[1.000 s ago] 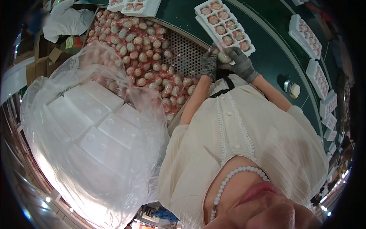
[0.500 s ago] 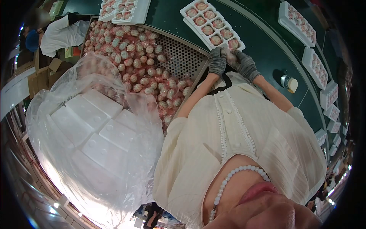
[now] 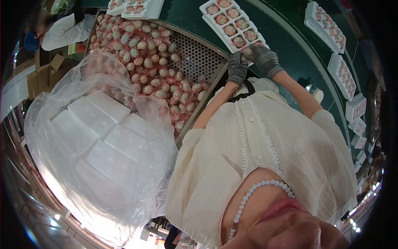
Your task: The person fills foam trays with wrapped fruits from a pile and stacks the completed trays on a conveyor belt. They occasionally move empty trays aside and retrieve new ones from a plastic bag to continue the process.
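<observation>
A white compartment tray (image 3: 229, 20) holds several round pieces wrapped in clear and red film, and it lies on the green surface, its near end by my hands. My left hand (image 3: 237, 68), in a grey glove, has its fingers closed at the near left corner of the tray. At the tray's near end, my right hand (image 3: 266, 61), also gloved, reaches over the last compartments with its fingers closed around a wrapped ball (image 3: 248, 52). The glove partly hides that ball and the tray's end.
Many wrapped balls (image 3: 148, 62) fill a metal bin with a perforated floor (image 3: 197, 58). White trays in clear plastic (image 3: 99, 137) stand at left. A jar (image 3: 317, 94) is at right. Filled trays (image 3: 340, 76) line the far right. Another person (image 3: 68, 32) is at upper left.
My right hand has moved up and left over the tray's near end. The ball between my hands is now at the near compartments. The view has shifted slightly.
</observation>
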Tool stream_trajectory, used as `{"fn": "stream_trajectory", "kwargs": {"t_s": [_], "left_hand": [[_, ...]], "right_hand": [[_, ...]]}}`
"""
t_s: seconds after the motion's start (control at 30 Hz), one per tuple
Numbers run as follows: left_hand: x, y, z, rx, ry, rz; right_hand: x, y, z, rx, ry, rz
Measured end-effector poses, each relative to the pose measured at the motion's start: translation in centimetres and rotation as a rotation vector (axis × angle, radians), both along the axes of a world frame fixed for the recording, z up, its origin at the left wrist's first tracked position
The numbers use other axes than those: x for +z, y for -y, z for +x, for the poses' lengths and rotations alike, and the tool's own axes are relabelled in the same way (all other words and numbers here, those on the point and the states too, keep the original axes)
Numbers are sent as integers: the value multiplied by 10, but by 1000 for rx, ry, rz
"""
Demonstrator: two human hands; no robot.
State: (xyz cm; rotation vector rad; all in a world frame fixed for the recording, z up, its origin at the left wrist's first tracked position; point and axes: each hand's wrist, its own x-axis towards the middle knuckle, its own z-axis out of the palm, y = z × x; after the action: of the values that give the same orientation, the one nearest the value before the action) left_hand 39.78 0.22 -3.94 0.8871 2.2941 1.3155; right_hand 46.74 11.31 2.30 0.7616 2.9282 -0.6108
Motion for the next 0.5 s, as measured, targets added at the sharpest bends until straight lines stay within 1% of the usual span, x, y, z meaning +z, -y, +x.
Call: {"fn": "stream_trajectory", "kwargs": {"t_s": [0.03,0.07,0.1,0.13,0.17,0.2,0.23,0.27,0.3,0.33,0.37,0.4,0.47,0.5], "left_hand": [[7,3,0,3,63,54],[14,6,0,7,126,108],[18,7,1,12,123,110],[22,6,4,38,181,154],[24,5,5,67,243,198],[22,6,3,76,246,203],[18,9,-1,-46,52,155],[13,13,-5,-171,-142,102],[9,14,-9,-168,-139,105],[7,15,-12,-200,-177,23],[5,16,-13,-233,-213,-60],[6,17,-11,-238,-214,-52],[7,20,-11,-240,-194,4],[8,22,-10,-243,-196,3]], "right_hand": [[-6,-1,-3,4,0,-2],[-11,-3,-6,68,-9,77],[-11,-5,-10,131,-20,159],[-8,-11,-10,137,-21,165],[-4,-19,-9,140,32,5],[3,-23,-11,143,85,-155],[8,-23,-14,153,90,-152],[11,-21,-18,197,142,-70],[15,-17,-22,236,195,14],[11,-14,-29,235,199,18],[3,-9,-37,264,304,72],[1,-8,-41,289,405,129],[1,-12,-45,307,428,150],[-1,-15,-46,327,480,119]]}}
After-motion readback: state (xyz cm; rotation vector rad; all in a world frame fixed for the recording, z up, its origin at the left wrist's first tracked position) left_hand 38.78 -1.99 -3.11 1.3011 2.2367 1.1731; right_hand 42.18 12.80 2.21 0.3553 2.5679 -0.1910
